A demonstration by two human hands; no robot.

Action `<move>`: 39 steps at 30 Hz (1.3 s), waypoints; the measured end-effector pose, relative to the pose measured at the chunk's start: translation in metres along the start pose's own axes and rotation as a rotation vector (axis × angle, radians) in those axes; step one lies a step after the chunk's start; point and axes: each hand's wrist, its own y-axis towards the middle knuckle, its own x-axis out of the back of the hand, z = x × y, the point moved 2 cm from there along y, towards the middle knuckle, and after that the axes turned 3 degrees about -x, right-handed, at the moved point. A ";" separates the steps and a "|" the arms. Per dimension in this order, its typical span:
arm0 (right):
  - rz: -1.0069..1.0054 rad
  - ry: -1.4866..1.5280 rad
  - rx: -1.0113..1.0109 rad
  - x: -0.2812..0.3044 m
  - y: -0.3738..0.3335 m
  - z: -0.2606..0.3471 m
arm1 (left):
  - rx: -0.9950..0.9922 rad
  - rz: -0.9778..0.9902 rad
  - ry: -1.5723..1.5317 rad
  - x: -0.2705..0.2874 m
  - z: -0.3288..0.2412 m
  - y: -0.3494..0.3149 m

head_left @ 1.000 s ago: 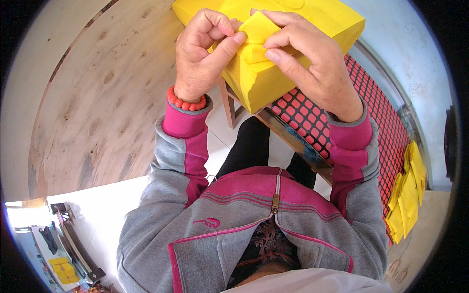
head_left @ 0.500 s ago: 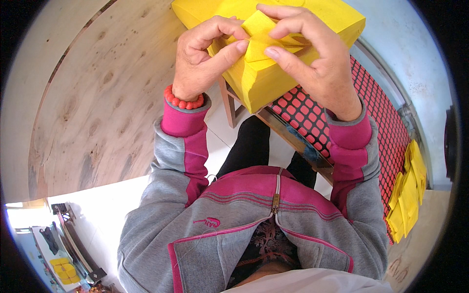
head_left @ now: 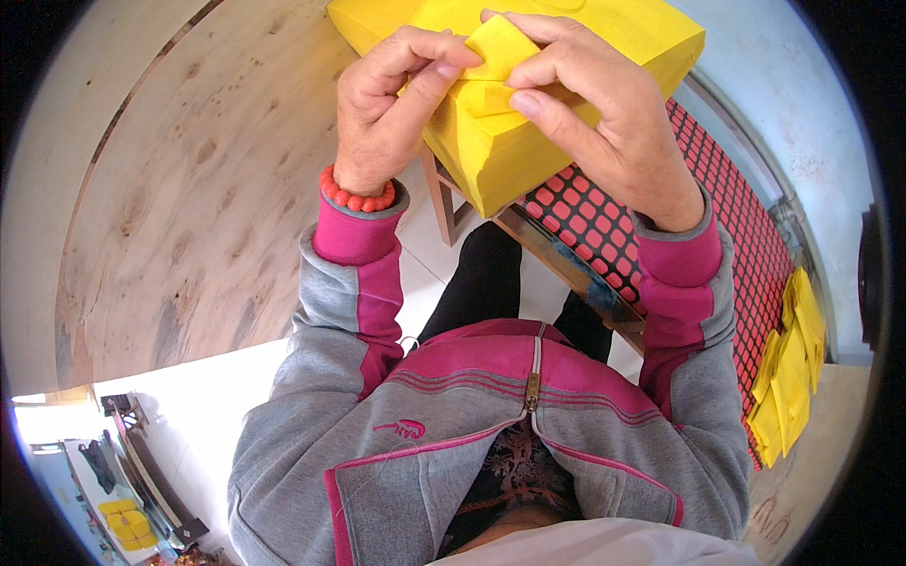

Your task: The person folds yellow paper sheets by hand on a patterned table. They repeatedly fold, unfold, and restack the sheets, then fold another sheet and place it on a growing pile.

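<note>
Between my two hands is a small folded piece of yellow fabric, held up over a larger box-shaped stack of yellow fabric. My left hand is closed, with thumb and index finger pinching the piece's left edge. My right hand grips its right side between thumb and bent fingers. Under the pinched part, a lower fold of the same yellow stuff bulges out. My fingers hide part of both edges, so I cannot tell whether the piece joins the stack.
A broad wooden board fills the left side. Beneath the stack, a red-and-black patterned cover lies over a wooden-framed surface. Several folded yellow pieces rest at the far right. More yellow pieces lie at the lower left.
The small yellow piece has been opened flatter and stands more upright. My fingertips have shifted slightly along its edges, and a lower fold now shows. My arms have hardly moved.
</note>
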 end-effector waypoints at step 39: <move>-0.015 0.083 -0.245 0.001 -0.003 0.009 | -0.128 0.120 -0.008 0.007 0.002 0.004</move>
